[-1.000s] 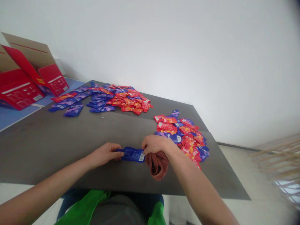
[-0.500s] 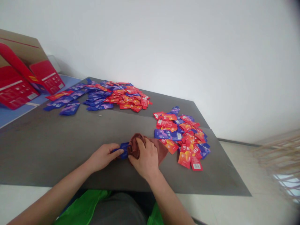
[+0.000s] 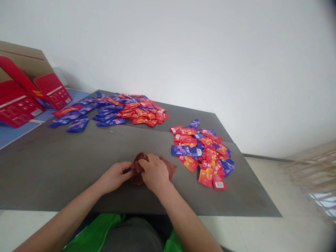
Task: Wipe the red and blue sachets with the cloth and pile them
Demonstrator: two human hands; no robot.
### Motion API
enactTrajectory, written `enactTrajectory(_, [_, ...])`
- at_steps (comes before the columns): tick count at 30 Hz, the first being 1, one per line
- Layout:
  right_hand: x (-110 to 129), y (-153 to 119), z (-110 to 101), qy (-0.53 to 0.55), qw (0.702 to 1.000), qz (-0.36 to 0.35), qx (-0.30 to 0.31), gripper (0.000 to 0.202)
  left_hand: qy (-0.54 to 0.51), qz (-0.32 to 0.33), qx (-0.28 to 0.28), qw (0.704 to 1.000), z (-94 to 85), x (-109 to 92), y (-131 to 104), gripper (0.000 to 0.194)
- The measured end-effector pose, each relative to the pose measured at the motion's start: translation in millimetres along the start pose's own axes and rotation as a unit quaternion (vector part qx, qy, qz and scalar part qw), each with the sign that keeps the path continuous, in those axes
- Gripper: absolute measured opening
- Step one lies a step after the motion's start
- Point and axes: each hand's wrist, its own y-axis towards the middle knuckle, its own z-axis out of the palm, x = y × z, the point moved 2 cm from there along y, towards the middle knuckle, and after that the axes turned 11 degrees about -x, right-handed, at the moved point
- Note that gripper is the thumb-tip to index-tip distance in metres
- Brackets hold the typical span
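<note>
In the head view my right hand (image 3: 155, 172) is closed on a bunched brown cloth (image 3: 169, 167) near the front of the grey table. The cloth covers nearly all of a blue packet (image 3: 127, 170). My left hand (image 3: 117, 176) pinches that packet's left end between thumb and fingers, and only a sliver of blue shows there. To the right of my hands lies a loose pile of red and blue packets (image 3: 206, 147). A larger heap of similar packets (image 3: 141, 109) rests at the back of the table.
A red and brown cardboard box (image 3: 49, 87) stands open at the far left on a blue surface (image 3: 76, 94). The grey table (image 3: 65, 164) has its right edge near the packet pile. A white wall (image 3: 183, 52) rises behind. Wooden slats (image 3: 312, 171) are at the right.
My right hand has slid the brown cloth leftward along the blue packet, up to my left fingers. The packet now shows far less. My left hand has hardly moved.
</note>
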Motion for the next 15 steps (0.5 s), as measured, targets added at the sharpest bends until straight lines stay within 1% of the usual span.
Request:
enactTrajectory(3, [-34, 17, 0, -0.049, 0.997, 0.045, 0.036, 0.019, 0.017, -0.014, 0.004, 1.000, -0.9, 1, 2, 0.031])
enactTrajectory(5, [-56, 26, -7, -0.079, 0.992, 0.084, 0.046, 0.021, 0.014, -0.021, 0.006, 1.000, -1.4, 2, 2, 0.032])
enactTrajectory(7, [-68, 29, -17, -0.098, 0.987, 0.117, 0.041, 0.022, 0.012, -0.013, 0.004, 1.000, -1.9, 3, 0, 0.030])
enactTrajectory(8, [-68, 29, -23, -0.101, 0.986, 0.127, 0.028, 0.022, 0.013, -0.006, 0.000, 1.000, -2.2, 3, -1, 0.030])
enactTrajectory(10, [-55, 23, -31, -0.091, 0.988, 0.127, -0.010, 0.020, 0.015, 0.007, -0.009, 1.000, -2.3, 2, -2, 0.028])
enactTrajectory(12, [-31, 15, -32, -0.058, 0.994, 0.082, -0.041, 0.020, 0.000, 0.014, -0.004, 1.000, -1.6, 0, -3, 0.026])
enactTrajectory(13, [-18, 11, -29, -0.039, 0.997, 0.047, -0.042, 0.019, -0.012, 0.018, 0.004, 1.000, -1.0, -2, -3, 0.026])
enactTrajectory(15, [-1, 6, -16, -0.013, 1.000, -0.008, -0.013, 0.016, -0.021, 0.024, 0.018, 0.999, 0.1, -4, -2, 0.025])
